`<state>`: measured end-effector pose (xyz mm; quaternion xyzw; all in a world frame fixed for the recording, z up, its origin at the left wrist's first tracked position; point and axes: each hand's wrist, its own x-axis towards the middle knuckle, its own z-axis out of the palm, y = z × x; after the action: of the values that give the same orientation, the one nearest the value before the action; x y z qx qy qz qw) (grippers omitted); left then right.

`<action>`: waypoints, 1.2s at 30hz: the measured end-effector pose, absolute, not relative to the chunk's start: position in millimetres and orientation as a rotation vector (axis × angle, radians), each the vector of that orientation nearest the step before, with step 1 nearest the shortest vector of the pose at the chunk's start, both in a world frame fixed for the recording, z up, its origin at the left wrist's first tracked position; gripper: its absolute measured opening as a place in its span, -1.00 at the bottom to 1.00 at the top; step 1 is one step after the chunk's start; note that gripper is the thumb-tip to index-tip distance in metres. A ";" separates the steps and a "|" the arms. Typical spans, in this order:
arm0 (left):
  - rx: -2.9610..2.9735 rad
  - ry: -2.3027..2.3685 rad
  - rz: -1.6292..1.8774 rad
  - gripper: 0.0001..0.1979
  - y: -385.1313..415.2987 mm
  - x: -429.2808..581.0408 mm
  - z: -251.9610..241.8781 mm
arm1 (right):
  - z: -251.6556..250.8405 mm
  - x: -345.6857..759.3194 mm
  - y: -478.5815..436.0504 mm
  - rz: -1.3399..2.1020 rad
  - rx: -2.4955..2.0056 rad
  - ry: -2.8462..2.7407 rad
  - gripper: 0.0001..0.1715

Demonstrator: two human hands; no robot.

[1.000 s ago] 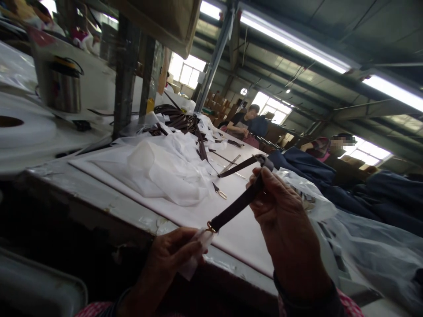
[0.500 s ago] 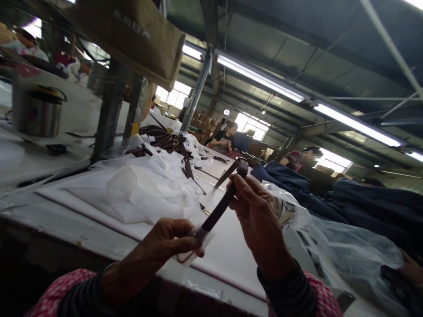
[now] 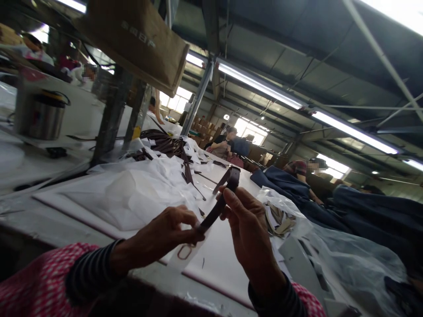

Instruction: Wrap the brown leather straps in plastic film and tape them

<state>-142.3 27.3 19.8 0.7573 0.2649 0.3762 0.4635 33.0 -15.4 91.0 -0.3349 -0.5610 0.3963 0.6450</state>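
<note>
My hands hold a narrow dark brown strap (image 3: 214,212) up in front of me, above a white board (image 3: 224,264) on the bench. My right hand (image 3: 251,235) pinches it near the middle, and its upper end folds into a loop (image 3: 233,179). My left hand (image 3: 161,233) grips the lower end, where a translucent white wrapper (image 3: 187,253) hangs down. A gold ring (image 3: 184,252) shows through that wrapper. Beyond my hands lie crumpled white plastic sheeting (image 3: 132,196) and a heap of brown straps (image 3: 161,143).
A steel flask (image 3: 39,118) stands on the left bench, under a hanging burlap bag (image 3: 139,46). To my right lie dark navy fabric (image 3: 291,185) and a clear plastic bag (image 3: 350,255). Two co-workers (image 3: 228,143) (image 3: 306,169) sit farther away, near cardboard boxes (image 3: 201,127).
My hands have drawn closer together, and the strap now stands shorter between them. The gold ring has dropped below my left hand inside the wrapper. The view has tilted and shifted.
</note>
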 end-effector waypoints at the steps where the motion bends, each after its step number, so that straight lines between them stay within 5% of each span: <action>1: 1.709 0.582 0.932 -0.77 27.0 -142.2 21.1 | 93.5 33.0 -14.5 0.896 -0.744 -1.267 -0.86; 11: 1.281 0.422 1.001 -0.68 9.4 -137.5 37.8 | 88.0 21.0 -10.9 0.947 -0.735 -1.258 -0.82; 22: 1.353 0.624 1.038 -0.86 8.0 -139.6 10.9 | 42.4 23.4 -11.5 1.088 -0.853 -1.307 -0.77; 29: 1.395 0.712 0.917 -0.90 -11.5 -158.1 -0.3 | 12.1 38.7 8.8 1.605 -0.865 -0.922 -0.22; 36: 1.169 0.687 0.795 -0.73 -8.1 -166.6 -13.6 | 38.2 44.4 16.4 1.392 -0.827 -0.952 -0.59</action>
<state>-166.6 -8.1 -13.6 0.5260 0.3091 0.3577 0.7070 44.4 16.4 38.2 -0.3553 -0.4091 0.5981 0.5904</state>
